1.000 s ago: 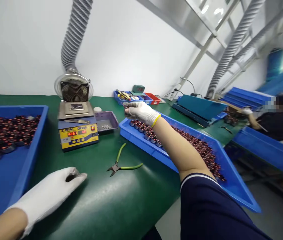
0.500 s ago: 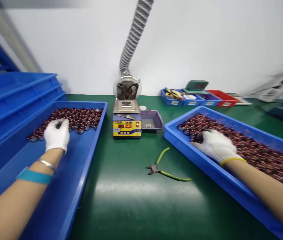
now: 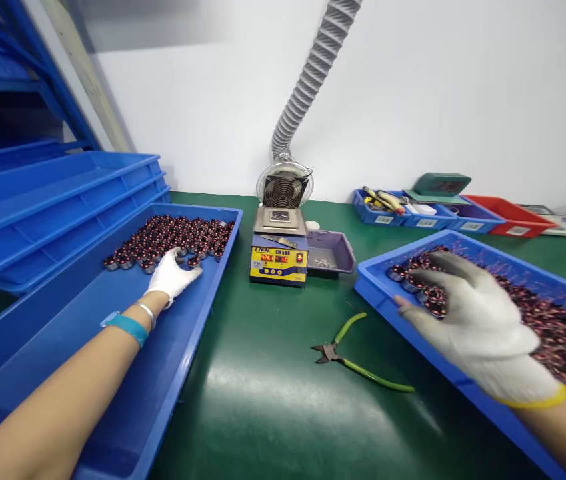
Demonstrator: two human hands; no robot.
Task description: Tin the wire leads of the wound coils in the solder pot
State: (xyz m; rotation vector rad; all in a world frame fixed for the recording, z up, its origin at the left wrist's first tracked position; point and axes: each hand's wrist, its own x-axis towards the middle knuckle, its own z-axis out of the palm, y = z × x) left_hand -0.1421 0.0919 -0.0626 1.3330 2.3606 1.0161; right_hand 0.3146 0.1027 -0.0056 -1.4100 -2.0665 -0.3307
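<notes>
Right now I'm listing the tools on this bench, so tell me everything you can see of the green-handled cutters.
The cutters are small side cutters with dark metal jaws and two thin, curved yellow-green handles that look plastic-sleeved. They lie flat on the green bench mat, handles spread apart, jaws pointing left. They sit between the two blue trays, in front of the yellow-faced heater unit. Nothing touches them but the mat; neither of the hands reaches them.

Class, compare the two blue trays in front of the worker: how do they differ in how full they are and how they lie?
The left tray holds coils only at its far end, its near floor bare; the right tray is covered with coils. The left tray runs straight away; the right tray lies angled. The left hand rests in one, the right hand over the other. Both are shallow blue plastic.
</notes>
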